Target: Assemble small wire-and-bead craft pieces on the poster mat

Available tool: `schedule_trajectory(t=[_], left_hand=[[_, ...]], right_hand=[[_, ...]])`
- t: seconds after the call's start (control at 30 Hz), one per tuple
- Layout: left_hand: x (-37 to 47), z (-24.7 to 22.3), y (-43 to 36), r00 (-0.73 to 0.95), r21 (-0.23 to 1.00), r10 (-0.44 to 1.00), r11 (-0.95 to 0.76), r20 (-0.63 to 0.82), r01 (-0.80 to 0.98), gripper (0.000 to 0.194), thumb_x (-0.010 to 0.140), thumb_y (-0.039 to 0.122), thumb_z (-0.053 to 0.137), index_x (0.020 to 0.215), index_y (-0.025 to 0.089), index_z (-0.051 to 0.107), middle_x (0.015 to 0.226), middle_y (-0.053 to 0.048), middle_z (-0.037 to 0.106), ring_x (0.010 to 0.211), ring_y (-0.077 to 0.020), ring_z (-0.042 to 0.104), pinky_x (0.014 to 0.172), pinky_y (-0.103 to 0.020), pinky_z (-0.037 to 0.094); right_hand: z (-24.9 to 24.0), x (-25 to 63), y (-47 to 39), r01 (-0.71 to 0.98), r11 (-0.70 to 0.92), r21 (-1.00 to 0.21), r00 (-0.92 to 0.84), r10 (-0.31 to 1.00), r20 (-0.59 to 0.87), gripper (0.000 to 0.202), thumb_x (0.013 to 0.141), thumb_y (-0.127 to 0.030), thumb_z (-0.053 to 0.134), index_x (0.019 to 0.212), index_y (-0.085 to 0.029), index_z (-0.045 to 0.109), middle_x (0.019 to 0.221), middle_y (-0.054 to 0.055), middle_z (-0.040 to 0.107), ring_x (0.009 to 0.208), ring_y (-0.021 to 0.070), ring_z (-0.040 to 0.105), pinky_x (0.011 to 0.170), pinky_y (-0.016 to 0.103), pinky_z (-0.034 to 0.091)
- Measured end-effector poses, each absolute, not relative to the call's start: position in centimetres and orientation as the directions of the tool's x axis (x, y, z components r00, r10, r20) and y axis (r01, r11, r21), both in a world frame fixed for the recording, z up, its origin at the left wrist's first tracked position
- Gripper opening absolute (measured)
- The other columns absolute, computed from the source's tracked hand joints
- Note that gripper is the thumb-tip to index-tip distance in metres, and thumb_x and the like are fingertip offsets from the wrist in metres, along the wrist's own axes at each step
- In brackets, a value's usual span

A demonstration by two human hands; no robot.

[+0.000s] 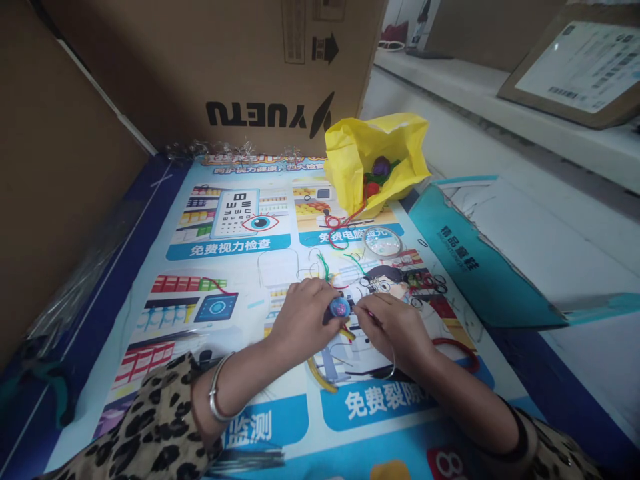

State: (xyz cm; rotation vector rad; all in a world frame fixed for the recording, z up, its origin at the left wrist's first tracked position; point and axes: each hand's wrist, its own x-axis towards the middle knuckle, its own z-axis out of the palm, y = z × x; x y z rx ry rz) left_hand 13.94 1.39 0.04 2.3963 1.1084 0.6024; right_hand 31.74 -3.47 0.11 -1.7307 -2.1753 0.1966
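My left hand (306, 313) is closed on a small round blue piece (341, 307) with a pink, glittery middle. Close to the piece's right side, the fingers of my right hand (395, 330) are pinched together; what they hold is too small and hidden to name. A curved yellow strip (323, 377) lies below the hands, and a dark red ring-shaped cord (457, 352) is near my right wrist. Beyond my fingers, short green threads (325, 265) lie near a clear round dish (383, 243) of tiny pieces.
A yellow bag (347, 167) with coloured balls of yarn stands at the back, red cord (337, 230) trailing out. A large cardboard box (240, 67) rises behind. Thin wires (250, 460) lie at the front, teal-handled pliers (60, 393) at left, a teal box (450, 250) at right.
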Motion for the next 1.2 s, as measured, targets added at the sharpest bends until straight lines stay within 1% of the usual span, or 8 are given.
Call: schedule_trajectory(t=[0.27, 0.43, 0.63, 0.77, 0.97, 1.2], left_hand=[[13.93, 0.06, 1.35, 0.582, 0.542, 0.788, -0.585, 0.203, 0.603, 0.032, 0.069, 0.028, 0.066, 0.1, 0.022, 0.058, 0.101, -0.004, 0.059, 0.099, -0.0234, 0.05, 0.083, -0.04, 0.038], [13.93, 0.17, 1.31, 0.58, 0.535, 0.795, -0.574, 0.18, 0.62, 0.032, 0.07, 0.029, 0.066, 0.101, 0.023, 0.058, 0.102, -0.003, 0.058, 0.1, -0.0226, 0.05, 0.084, -0.04, 0.038], [13.92, 0.08, 1.38, 0.581, 0.533, 0.794, -0.575, 0.179, 0.621, 0.032, 0.071, 0.03, 0.065, 0.101, 0.024, 0.058, 0.102, -0.003, 0.058, 0.1, -0.0226, 0.05, 0.083, -0.04, 0.038], [13.93, 0.03, 1.39, 0.582, 0.53, 0.793, -0.577, 0.183, 0.621, 0.032, 0.071, 0.03, 0.065, 0.101, 0.023, 0.058, 0.102, -0.003, 0.058, 0.1, -0.0227, 0.05, 0.082, -0.04, 0.038], [13.9, -0.07, 1.34, 0.581, 0.528, 0.793, -0.579, 0.186, 0.621, 0.031, 0.072, 0.031, 0.064, 0.101, 0.024, 0.058, 0.102, -0.004, 0.058, 0.099, -0.023, 0.05, 0.082, -0.04, 0.038], [13.93, -0.17, 1.35, 0.58, 0.526, 0.79, -0.585, 0.198, 0.618, 0.031, 0.071, 0.031, 0.065, 0.1, 0.024, 0.058, 0.101, -0.003, 0.058, 0.098, -0.0226, 0.05, 0.082, -0.04, 0.038]], right_hand=[[0.49, 31.69, -3.69, 0.905, 0.276, -0.323, -0.205, 0.95, 0.235, 0.022, 0.086, -0.022, 0.043, 0.072, -0.017, 0.06, 0.069, 0.005, 0.059, 0.069, 0.0154, 0.054, 0.065, 0.024, 0.038], [0.65, 31.54, -3.74, 0.906, 0.295, -0.305, -0.222, 0.942, 0.251, 0.022, 0.085, -0.021, 0.044, 0.071, -0.017, 0.06, 0.068, 0.005, 0.059, 0.067, 0.0151, 0.054, 0.063, 0.024, 0.037], [0.76, 31.58, -3.83, 0.895, 0.312, -0.318, -0.232, 0.936, 0.264, 0.021, 0.085, -0.02, 0.044, 0.07, -0.017, 0.06, 0.068, 0.005, 0.059, 0.067, 0.0149, 0.054, 0.063, 0.024, 0.037], [0.87, 31.48, -3.76, 0.895, 0.326, -0.303, -0.247, 0.93, 0.272, 0.022, 0.084, -0.019, 0.045, 0.069, -0.017, 0.059, 0.066, 0.004, 0.059, 0.066, 0.0148, 0.054, 0.061, 0.024, 0.037], [0.78, 31.48, -3.67, 0.904, 0.327, -0.276, -0.247, 0.925, 0.288, 0.023, 0.085, -0.02, 0.044, 0.068, -0.016, 0.06, 0.065, 0.005, 0.058, 0.065, 0.0148, 0.053, 0.062, 0.024, 0.036], [0.67, 31.55, -3.76, 0.907, 0.319, -0.274, -0.24, 0.928, 0.286, 0.023, 0.085, -0.021, 0.044, 0.069, -0.016, 0.06, 0.066, 0.005, 0.058, 0.067, 0.015, 0.053, 0.063, 0.025, 0.036]])
